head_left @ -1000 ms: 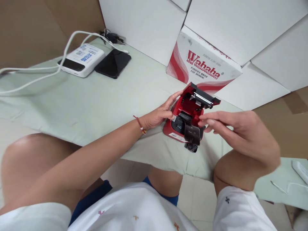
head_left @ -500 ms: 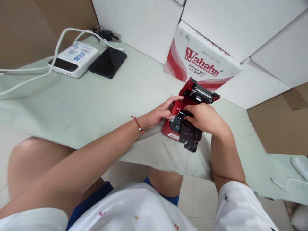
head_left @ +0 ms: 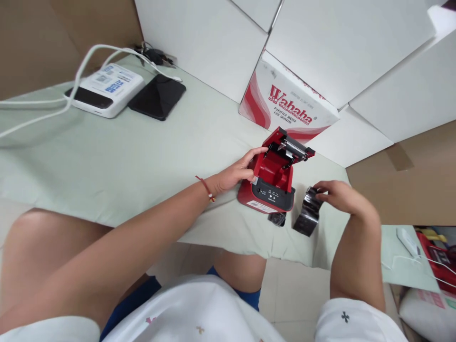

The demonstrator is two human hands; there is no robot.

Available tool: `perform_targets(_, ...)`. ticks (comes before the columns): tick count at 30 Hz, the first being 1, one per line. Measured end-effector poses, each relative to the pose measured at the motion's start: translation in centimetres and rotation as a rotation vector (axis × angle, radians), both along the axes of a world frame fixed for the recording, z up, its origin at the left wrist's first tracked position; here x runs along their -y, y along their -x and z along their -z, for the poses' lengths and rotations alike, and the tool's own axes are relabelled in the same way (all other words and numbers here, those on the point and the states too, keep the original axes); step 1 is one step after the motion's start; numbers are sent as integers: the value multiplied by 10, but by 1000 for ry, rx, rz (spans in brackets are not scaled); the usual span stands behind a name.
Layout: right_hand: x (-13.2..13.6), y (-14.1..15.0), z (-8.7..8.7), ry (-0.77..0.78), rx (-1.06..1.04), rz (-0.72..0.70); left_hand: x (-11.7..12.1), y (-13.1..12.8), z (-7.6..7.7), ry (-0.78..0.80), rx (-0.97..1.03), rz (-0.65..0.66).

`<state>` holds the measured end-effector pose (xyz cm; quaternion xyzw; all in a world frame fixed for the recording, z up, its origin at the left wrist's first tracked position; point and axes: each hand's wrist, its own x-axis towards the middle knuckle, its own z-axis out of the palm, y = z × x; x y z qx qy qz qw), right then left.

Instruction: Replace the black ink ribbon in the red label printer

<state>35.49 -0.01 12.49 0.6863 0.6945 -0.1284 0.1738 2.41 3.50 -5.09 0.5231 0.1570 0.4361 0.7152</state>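
Note:
A red and black label printer (head_left: 274,194) stands on the cloth-covered table with its lid (head_left: 289,145) raised and its red inner compartment bare. My left hand (head_left: 237,174) grips the printer's left side, thumb by the front latch and index finger up at the lid. To the right of the printer, my right hand (head_left: 331,194) pinches a small roll of glossy black film (head_left: 310,202). A loose strip from that roll hangs down toward the cloth. Another dark glossy piece (head_left: 277,219) lies just below the printer's front edge.
A white power unit (head_left: 110,88) with cables, a black phone (head_left: 158,96) and keys (head_left: 155,54) lie at the back left. Behind the printer stands a Wahaha water carton (head_left: 288,102) against white boxes (head_left: 206,42). A brown carton (head_left: 409,185) is on the right.
My right hand has come out of the printer's compartment and moved right with the black roll and its strip. My left hand stays on the printer. The view has shifted slightly.

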Motion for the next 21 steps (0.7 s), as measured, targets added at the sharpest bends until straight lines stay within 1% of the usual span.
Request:
perform_targets(1,3,-2,14,-2,-3,16,0,0,-1,-2,-1,1)
perform_targets(3,12,-1,41,-89,-62,61,1,0,-6,2,-1,-3)
perform_targets(6,26,13,72,-253,-286,108,3,0,-13,30,-30,-7)
perform_targets(8,30,27,85,-280,-417,87,4,1,-16,39,-48,-5)
perform_targets(10,30,42,90,-261,-440,49,4,1,-17,48,-50,0)
perform_targets(11,30,48,87,-245,-423,39,4,1,-16,56,-47,3)
perform_targets(12,31,52,81,-212,-405,27,4,1,-15,64,-44,7)
perform_targets(13,33,54,70,-163,-394,5,4,1,-14,68,-44,13)
perform_targets(14,37,53,57,-94,-393,-28,3,1,-13,67,-43,17)
perform_targets(16,49,47,23,39,-418,-119,2,1,-11,53,-40,17)
perform_targets(17,56,42,6,63,-431,-142,2,1,-11,46,-38,15)
perform_targets(19,67,36,-22,-25,-470,-139,2,2,-12,43,-35,15)
perform_targets(20,70,36,-30,-91,-496,-124,3,2,-14,49,-36,16)
perform_targets(21,70,40,-33,-159,-526,-104,4,2,-16,55,-37,16)
